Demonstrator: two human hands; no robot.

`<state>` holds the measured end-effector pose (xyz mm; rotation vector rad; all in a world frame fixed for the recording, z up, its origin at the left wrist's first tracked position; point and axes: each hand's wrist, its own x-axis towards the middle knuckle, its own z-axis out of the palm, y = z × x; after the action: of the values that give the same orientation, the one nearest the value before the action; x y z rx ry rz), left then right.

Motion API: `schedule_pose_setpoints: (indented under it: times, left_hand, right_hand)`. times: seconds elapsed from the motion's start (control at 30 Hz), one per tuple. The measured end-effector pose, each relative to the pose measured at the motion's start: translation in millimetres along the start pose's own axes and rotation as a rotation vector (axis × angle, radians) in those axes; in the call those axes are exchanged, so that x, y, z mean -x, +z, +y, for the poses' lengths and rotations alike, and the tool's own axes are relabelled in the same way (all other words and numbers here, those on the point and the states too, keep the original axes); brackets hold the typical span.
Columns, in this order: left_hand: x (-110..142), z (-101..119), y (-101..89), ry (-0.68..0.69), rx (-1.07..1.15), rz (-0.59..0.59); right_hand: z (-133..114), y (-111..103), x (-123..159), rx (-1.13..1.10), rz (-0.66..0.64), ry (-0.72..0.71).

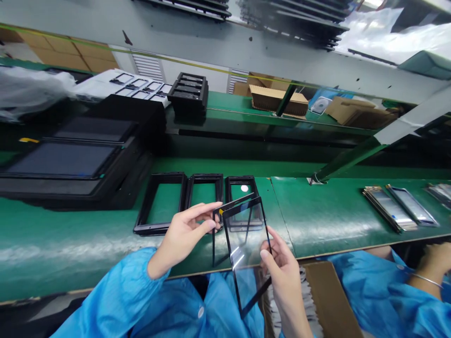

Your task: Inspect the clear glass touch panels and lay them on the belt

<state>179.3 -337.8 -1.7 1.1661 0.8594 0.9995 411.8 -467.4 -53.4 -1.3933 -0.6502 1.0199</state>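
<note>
My left hand (183, 237) pinches the upper corner of a thin black rectangular frame (213, 246) between thumb and fingers. In front of that frame is a clear glass panel with a black border (246, 256), tilted, with a small yellow tab at its upper left corner. My right hand (282, 270) grips this panel by its right edge, thumb on the near face. Whether panel and frame touch cannot be made out. Just beyond my hands, black frames lie in a row on the green bench: a left one (143, 206), a middle one (206, 178) and a right one (239, 179), partly hidden.
Dark screens (59, 159) lie on a black stack at left. Black trays (188, 91) and an open carton (278, 99) occupy the back shelf. A slanted post (347, 162) meets the bench. More panels (391, 206) lie at right, near another person's blue sleeve (373, 286).
</note>
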Motion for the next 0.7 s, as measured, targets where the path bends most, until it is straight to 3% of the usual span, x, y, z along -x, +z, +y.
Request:
schedule_pose_setpoints:
  times: [0.3, 0.5, 0.7]
  left_hand:
    - [0.5, -7.6, 1.9, -0.02, 0.052, -0.014]
    - [-0.9, -9.2, 1.2, -0.153, 0.112, -0.005]
    - [-1.5, -14.0, -2.0, -0.204, 0.172, -0.027]
  right_hand:
    - [-2.2, 9.7, 3.3, -0.02, 0.025, -0.014]
    - [6.5, 11.1, 7.8, 0.083, 0.071, -0.086]
    - [13.8, 17.3, 15.0, 0.086, 0.055, -0.014]
